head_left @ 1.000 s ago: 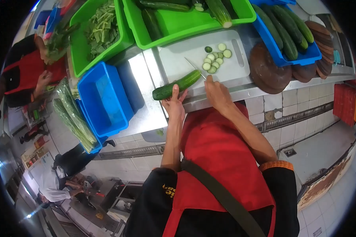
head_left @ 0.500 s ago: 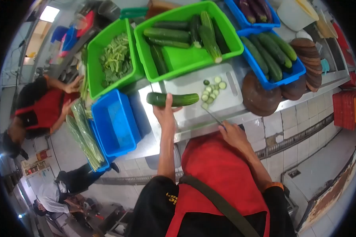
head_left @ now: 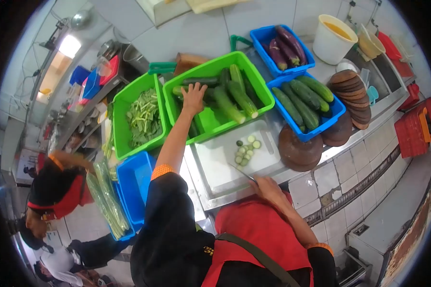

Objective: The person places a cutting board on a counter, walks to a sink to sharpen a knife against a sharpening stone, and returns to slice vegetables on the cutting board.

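Note:
My left hand [head_left: 194, 98] reaches into the green bin [head_left: 215, 123], fingers spread over the dark green cucumbers [head_left: 227, 103] inside it. Whether its fingertips touch one is hard to tell. At the board's front edge my right hand [head_left: 268, 189] is wrapped round the handle of a knife [head_left: 243, 172], whose blade points up and left over the white cutting board [head_left: 215, 165]. Several pale round slices [head_left: 244, 154] and one dark green end piece [head_left: 239, 143] lie on the board's right half.
Leafy cut greens [head_left: 143, 117] fill another green bin. Blue bins hold cucumbers [head_left: 304, 98] and eggplants [head_left: 287, 48]. An open blue bin [head_left: 136, 177] stands left, beside bagged vegetables [head_left: 107, 198]. Brown round blocks [head_left: 299, 148] stand right. Two people [head_left: 57, 189] are at the left.
My left hand has let go of the cucumber, now among others in the green bin, and moved up over the bin's left part. My right hand still holds the knife. The view has shifted.

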Demonstrator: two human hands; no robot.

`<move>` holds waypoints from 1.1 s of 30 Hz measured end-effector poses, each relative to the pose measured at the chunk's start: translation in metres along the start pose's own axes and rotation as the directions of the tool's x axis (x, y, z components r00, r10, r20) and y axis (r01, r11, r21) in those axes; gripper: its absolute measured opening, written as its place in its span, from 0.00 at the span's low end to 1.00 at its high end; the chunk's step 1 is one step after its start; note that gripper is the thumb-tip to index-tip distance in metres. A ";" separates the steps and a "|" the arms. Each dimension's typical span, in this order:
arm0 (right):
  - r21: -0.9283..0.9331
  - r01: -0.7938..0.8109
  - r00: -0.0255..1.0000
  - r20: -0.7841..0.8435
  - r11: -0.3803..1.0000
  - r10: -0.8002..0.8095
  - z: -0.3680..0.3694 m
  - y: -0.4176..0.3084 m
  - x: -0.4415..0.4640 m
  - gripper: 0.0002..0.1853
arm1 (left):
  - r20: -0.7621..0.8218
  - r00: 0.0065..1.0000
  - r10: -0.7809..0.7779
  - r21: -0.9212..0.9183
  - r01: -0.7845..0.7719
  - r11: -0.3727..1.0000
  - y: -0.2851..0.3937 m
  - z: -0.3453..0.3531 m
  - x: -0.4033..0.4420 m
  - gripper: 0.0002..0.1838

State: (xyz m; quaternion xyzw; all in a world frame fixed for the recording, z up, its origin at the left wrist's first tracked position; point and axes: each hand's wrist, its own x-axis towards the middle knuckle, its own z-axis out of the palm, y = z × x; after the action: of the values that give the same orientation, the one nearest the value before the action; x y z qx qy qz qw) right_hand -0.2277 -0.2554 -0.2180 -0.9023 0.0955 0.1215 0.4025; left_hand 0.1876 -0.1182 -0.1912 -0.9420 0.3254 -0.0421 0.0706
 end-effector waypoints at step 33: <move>-0.197 -0.010 1.000 -0.002 0.980 0.010 0.010 -0.016 0.009 0.15 | 0.395 0.918 -0.033 -0.514 0.250 0.820 0.114 -0.010 -0.275 0.33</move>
State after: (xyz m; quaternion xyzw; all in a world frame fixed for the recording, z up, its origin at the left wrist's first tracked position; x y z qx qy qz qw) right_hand -0.2158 -0.2385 -0.2159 -0.9373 0.0877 0.1322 0.3105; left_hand -0.0985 -0.0381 -0.2086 -0.9341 0.2321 0.2264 -0.1492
